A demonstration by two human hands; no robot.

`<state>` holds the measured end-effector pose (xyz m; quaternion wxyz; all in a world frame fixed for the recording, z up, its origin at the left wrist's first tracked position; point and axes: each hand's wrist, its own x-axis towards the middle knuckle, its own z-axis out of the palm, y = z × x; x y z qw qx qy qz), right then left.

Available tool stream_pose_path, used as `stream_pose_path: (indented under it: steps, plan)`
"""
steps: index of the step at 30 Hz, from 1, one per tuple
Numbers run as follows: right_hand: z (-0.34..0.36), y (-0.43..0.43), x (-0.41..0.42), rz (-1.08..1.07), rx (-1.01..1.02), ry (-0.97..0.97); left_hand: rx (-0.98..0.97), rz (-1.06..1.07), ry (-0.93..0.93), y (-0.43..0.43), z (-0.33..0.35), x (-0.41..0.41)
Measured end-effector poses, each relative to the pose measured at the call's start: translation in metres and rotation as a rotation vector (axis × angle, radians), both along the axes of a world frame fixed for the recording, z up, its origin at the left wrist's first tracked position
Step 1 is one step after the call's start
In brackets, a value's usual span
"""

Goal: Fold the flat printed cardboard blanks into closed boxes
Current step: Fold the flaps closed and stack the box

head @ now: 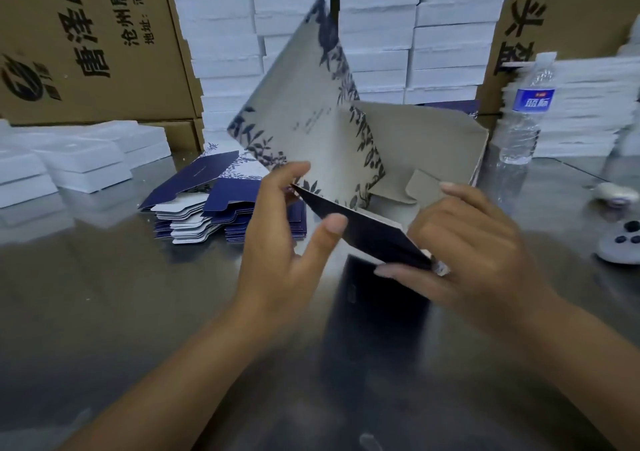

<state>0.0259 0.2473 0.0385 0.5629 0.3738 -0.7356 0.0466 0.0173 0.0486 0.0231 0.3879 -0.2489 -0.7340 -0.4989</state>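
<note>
A printed cardboard blank (308,111), cream with dark blue leaves and a navy side panel, is held half-opened above the steel table (121,295). My left hand (280,229) pinches its lower left corner between fingers and thumb. My right hand (474,250) grips the navy panel's right end, thumb under it, fingers above near a grey inner tab (420,184). A pile of flat blanks (214,201) lies on the table behind my left hand.
White foam trays (69,163) are stacked at the left, and tall white stacks (377,35) stand behind. Brown cartons (86,42) flank them. A water bottle (523,118) stands at the right, with a small white device (623,243) near the right edge.
</note>
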Motion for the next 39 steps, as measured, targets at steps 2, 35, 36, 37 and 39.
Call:
stream_pose_path:
  steps: [2, 35, 36, 37, 39]
  plan:
    - [0.003, 0.000, 0.004, 0.026, -0.002, -0.082, 0.064, 0.015, -0.034, 0.001, 0.000, 0.000]
    - [0.049, -0.029, -0.017, -0.900, 0.438, -0.948, 0.237, -0.132, -0.152, 0.023, 0.010, 0.029]
    - [0.050, -0.028, -0.019, -0.910, 0.460, -0.998, 0.236, -0.134, -0.153, 0.022, 0.011, 0.029]
    - [0.051, -0.027, -0.020, -0.926, 0.492, -1.027, 0.232, -0.136, -0.149, 0.022, 0.011, 0.030]
    - [0.050, -0.027, -0.022, -0.941, 0.507, -1.029, 0.219, -0.132, -0.134, 0.022, 0.010, 0.030]
